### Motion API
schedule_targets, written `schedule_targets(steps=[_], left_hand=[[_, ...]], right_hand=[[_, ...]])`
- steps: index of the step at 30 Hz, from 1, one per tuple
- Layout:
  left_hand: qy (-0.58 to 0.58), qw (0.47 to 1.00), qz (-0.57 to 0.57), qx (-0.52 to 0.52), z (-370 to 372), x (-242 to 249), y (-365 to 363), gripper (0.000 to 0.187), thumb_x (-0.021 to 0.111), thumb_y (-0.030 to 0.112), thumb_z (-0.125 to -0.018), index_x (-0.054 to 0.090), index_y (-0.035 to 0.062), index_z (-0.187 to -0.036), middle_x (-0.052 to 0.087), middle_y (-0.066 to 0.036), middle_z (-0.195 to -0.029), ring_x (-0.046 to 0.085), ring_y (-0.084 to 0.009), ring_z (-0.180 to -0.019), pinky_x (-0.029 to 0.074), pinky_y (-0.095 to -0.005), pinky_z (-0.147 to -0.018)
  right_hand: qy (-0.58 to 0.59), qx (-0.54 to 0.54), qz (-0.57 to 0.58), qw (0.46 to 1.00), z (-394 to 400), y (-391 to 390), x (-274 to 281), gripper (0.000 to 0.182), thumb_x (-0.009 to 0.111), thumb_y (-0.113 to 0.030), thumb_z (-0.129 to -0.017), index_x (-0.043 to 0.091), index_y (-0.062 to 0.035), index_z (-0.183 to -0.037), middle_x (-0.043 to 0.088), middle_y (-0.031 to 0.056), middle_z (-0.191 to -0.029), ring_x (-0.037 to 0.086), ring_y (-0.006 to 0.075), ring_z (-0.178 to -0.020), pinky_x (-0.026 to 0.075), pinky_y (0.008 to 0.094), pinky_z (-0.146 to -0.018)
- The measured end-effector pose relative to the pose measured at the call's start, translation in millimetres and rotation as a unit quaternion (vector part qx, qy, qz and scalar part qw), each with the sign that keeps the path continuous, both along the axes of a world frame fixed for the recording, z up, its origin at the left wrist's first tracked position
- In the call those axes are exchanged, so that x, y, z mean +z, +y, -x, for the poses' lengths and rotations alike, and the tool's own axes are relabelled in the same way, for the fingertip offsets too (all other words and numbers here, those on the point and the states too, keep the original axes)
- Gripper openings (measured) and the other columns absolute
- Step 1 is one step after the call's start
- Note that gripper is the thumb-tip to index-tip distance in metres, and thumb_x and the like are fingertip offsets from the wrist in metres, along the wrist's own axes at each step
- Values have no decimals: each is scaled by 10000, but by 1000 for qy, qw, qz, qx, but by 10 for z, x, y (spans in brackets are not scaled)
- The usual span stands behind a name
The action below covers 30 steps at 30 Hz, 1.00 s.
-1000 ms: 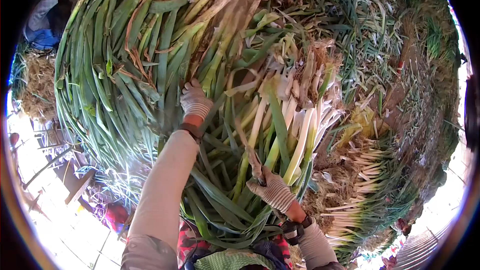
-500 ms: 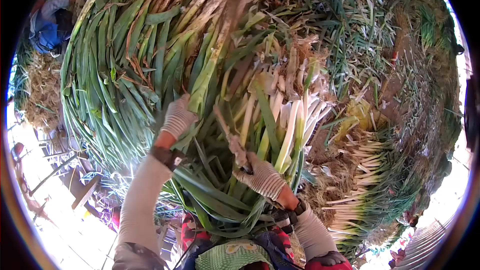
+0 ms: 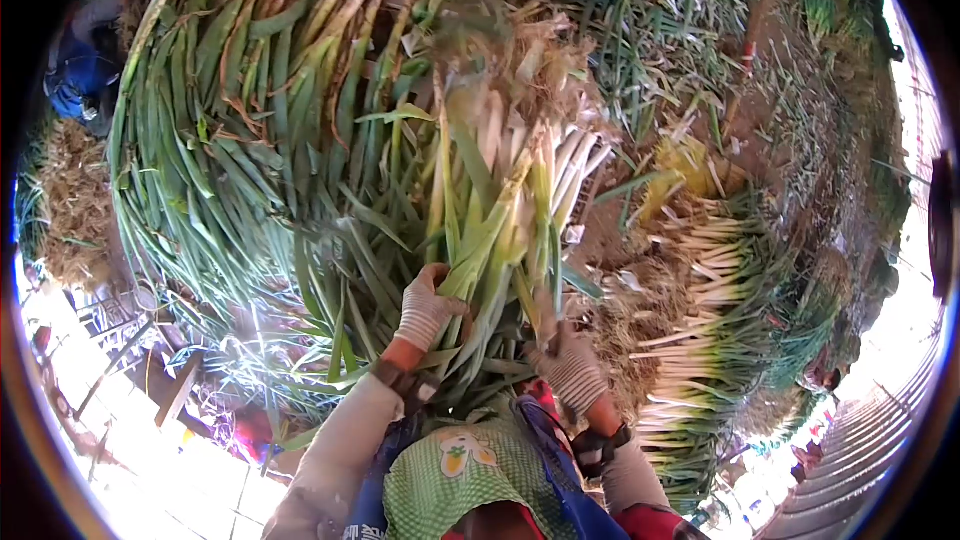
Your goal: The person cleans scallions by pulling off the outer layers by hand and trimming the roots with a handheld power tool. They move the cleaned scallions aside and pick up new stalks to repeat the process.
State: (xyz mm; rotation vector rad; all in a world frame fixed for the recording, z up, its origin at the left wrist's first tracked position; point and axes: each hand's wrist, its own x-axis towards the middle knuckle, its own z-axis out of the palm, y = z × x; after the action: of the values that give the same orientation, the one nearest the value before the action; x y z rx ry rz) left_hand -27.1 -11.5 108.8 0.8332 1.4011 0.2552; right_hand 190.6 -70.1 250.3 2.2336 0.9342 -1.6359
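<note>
My left hand, in a striped glove, is closed around the leaves of a long green onion, close in front of my body. The pale root end of this onion points away from me, over a bunch of white-stalked green onions. Lower right, my gloved right hand grips a mud-coated knife, its blade pointing up and partly blurred. The knife lies just beside the leaves of the bunch. Green leaves hang between both hands towards my apron.
A large heap of untrimmed green onions fills the left. Cleaned onions lie in a row at right, beside root scraps. Cut leaves litter the back. Another person in blue is at the far left.
My left hand has moved right and towards my body, bringing a green onion from the heap over the bunch. My right hand has shifted right and slightly nearer me with the knife.
</note>
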Motion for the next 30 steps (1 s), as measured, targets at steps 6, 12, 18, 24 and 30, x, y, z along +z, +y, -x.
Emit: schedule_targets(steps=[6, 12, 18, 24, 30], left_hand=[[42, 998, -11, -39, 66, -262, -97, 779, 879, 82, -510, 509, -16, -1190, 626, -125, -1107, 591, -227, -1031, 462, -310, -908], [5, 999, 46, -23, 109, -311, -3, 691, 876, 135, -597, 547, -33, -1181, 663, -122, -1015, 618, -208, -947, 479, -311, -877], [-67, 993, 91, 15, 177, -273, 117, 625, 849, 134, -649, 556, -40, -1173, 664, -87, -988, 603, -168, -869, 482, -291, -819], [-94, 991, 93, 28, 205, -425, -10, 595, 843, 178, -673, 565, -23, -1159, 659, -75, -975, 596, -164, -870, 479, -282, -806], [-104, 991, 86, 18, 231, -572, -36, 541, 827, 51, -674, 563, -19, -1141, 633, -41, -1010, 577, -135, -872, 483, -274, -802]], right_hand=[[-8, -37, -39, 999, 161, -101, -297, 608, 667, -391, -817, 433, 40, -1177, 639, 260, -841, 633, 419, -791, 494, 453, -724], [13, 44, 18, 999, 422, -143, -343, 633, 634, -428, -824, 405, 51, -1170, 631, 304, -870, 623, 460, -840, 503, 483, -731], [-43, -59, -62, 995, 235, 174, -673, 623, 634, -437, -818, 433, 46, -1156, 635, 286, -893, 620, 456, -855, 501, 472, -754], [1, -13, 39, 999, 525, -80, -293, 695, 661, -460, -805, 398, 3, -1253, 638, 277, -963, 634, 416, -911, 500, 455, -825], [-101, -70, -41, 992, 81, 690, -1015, 651, 648, -453, -797, 469, 29, -1198, 635, 285, -984, 620, 435, -943, 497, 442, -830]])
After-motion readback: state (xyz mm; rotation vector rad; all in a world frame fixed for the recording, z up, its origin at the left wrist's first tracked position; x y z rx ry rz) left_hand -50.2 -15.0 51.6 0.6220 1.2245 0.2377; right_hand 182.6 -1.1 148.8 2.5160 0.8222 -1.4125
